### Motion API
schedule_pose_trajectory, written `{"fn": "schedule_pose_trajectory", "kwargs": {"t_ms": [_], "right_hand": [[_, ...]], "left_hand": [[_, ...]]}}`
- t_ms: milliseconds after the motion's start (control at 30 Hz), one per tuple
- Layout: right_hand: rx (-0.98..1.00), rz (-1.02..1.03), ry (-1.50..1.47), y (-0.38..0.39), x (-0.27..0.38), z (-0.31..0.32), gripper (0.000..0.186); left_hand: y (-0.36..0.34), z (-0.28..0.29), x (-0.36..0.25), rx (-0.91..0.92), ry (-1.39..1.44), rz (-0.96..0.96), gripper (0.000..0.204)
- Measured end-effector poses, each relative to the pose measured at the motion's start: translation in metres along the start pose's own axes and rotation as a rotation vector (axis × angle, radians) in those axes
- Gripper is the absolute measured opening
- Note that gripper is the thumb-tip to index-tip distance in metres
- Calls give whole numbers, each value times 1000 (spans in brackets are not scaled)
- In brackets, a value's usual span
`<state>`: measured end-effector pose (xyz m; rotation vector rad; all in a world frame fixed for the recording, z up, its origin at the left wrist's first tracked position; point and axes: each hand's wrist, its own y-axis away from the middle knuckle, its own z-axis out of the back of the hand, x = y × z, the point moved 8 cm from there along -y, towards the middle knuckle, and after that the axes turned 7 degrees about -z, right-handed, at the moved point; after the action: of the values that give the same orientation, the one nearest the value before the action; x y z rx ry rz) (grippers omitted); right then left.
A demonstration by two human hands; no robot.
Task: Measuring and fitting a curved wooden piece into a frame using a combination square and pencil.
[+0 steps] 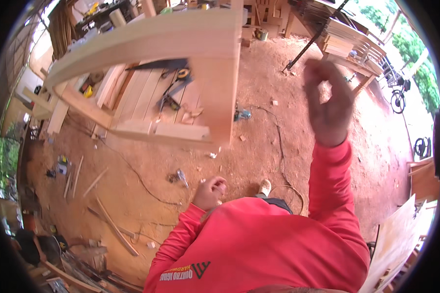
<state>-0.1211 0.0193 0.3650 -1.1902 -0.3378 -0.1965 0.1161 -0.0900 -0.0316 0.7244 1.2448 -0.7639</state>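
My right hand (327, 100) is raised beside a wooden frame (212, 97), apart from it and blurred by motion. Its fingers curl toward the thumb in a pinch, and what they hold, if anything, is unclear. My left hand (210, 193) is low by my body, loosely closed with nothing visible in it. The frame has a curved top rail (142, 39). Within it, dark tools (171, 97), a yellow-and-black tape measure (183, 74) among them, lie on slatted boards (137, 97).
Offcuts (110, 217), cords (281, 146) and a power tool (242, 113) lie on the dusty floor (259, 156). A wooden stand (352, 58) is at back right, near a bicycle (398, 97). Plywood sheets (391, 244) lean at right; stacked wood (78, 263) is at lower left.
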Motion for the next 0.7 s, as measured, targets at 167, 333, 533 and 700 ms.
{"fn": "schedule_pose_trajectory", "kwargs": {"t_ms": [167, 333, 533, 700], "right_hand": [[883, -391, 39, 182, -153, -19, 37], [1045, -750, -253, 262, -207, 10, 53], [941, -704, -201, 228, -286, 41, 36], [1075, -722, -158, 217, -329, 24, 37]], "left_hand": [[-72, -114, -45, 241, 68, 72, 21], [-160, -203, -74, 143, 115, -29, 19], [-226, -274, -141, 128, 37, -171, 19], [-229, -269, -128, 112, -57, -70, 35]]}}
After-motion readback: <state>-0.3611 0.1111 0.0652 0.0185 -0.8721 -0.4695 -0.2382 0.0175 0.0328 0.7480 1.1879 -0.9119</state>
